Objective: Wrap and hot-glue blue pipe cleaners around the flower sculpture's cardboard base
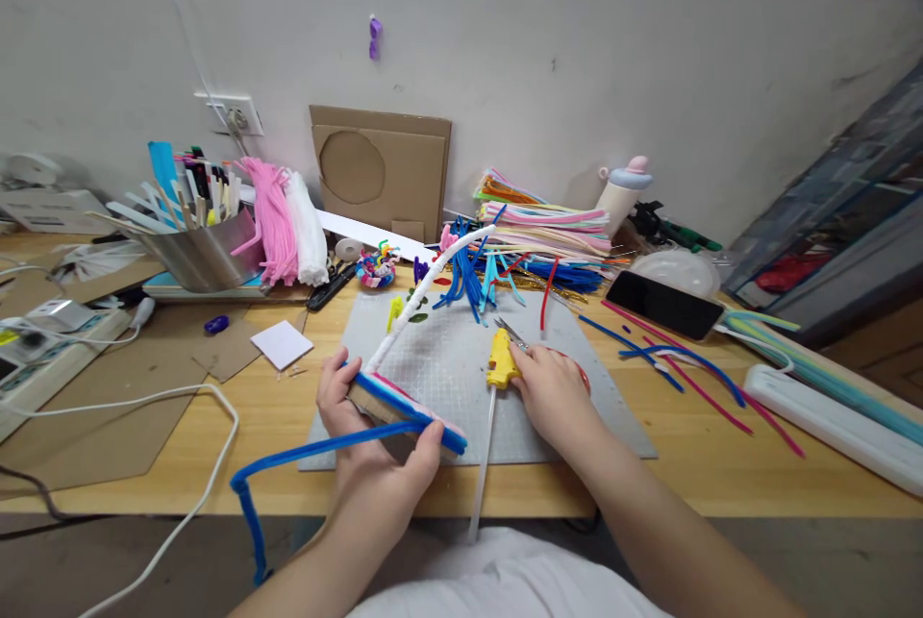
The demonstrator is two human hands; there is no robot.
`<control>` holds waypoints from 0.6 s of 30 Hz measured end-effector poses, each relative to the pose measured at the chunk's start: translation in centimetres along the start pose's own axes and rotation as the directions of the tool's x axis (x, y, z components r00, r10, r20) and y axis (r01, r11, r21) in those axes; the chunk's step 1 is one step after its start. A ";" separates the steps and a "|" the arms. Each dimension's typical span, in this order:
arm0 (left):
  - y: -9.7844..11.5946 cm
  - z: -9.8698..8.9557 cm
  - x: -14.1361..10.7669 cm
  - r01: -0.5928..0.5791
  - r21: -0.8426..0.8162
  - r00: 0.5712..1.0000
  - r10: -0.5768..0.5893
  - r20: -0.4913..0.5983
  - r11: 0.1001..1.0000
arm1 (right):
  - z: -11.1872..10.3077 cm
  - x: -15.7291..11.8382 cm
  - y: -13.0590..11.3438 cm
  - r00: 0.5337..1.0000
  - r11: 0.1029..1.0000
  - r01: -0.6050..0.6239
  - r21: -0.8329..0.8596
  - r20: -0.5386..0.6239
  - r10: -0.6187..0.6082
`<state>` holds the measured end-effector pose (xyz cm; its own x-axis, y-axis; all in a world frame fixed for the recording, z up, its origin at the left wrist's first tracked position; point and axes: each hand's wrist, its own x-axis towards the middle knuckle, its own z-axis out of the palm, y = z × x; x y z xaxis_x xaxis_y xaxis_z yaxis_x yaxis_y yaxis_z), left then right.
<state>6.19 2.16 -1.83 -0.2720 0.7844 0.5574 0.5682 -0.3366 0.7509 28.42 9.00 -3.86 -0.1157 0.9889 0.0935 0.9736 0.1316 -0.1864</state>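
Observation:
My left hand (379, 459) holds a cardboard piece edged with blue and pink pipe cleaners (414, 402). A white wrapped stem (425, 286) rises from it, curving to the right. From its blue edge a long blue strip (310, 452) trails to the left and bends down. Beside a yellow glue gun (502, 360), my right hand (552, 387) rests over the grey mat (612, 407), near red-handled scissors (582, 373). Its fingertips are partly hidden, and whether it grips either tool is unclear. A clear glue stick (483, 464) extends from the gun towards my body.
Pipe cleaner bundles (548, 229) lie behind the mat. At the left are a metal container (206, 248) of sticks, a power strip (62, 363) and a white cable (216, 464). A phone (663, 304) and a white strip (829, 426) are at the right.

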 end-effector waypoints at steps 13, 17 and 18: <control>-0.4 0.1 0.2 0.008 -0.009 1.000 -0.008 0.012 1.000 | -0.6 0.1 2.5 0.954 0.789 0.036 0.614 -0.256 0.156; -0.3 -0.1 0.1 0.103 -0.056 0.994 -0.101 0.037 0.993 | -2.8 -0.1 4.0 0.911 0.513 0.088 0.854 -0.278 0.305; -0.2 0.0 0.1 0.128 -0.063 0.991 -0.125 0.048 0.990 | -3.4 -0.4 4.0 0.914 0.437 0.097 0.894 -0.254 0.316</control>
<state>5.99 2.30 -1.94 -0.3030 0.8447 0.4413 0.4789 -0.2654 0.8368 33.07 8.92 -1.34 0.2522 0.9279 0.2747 0.2388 0.2154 -0.9469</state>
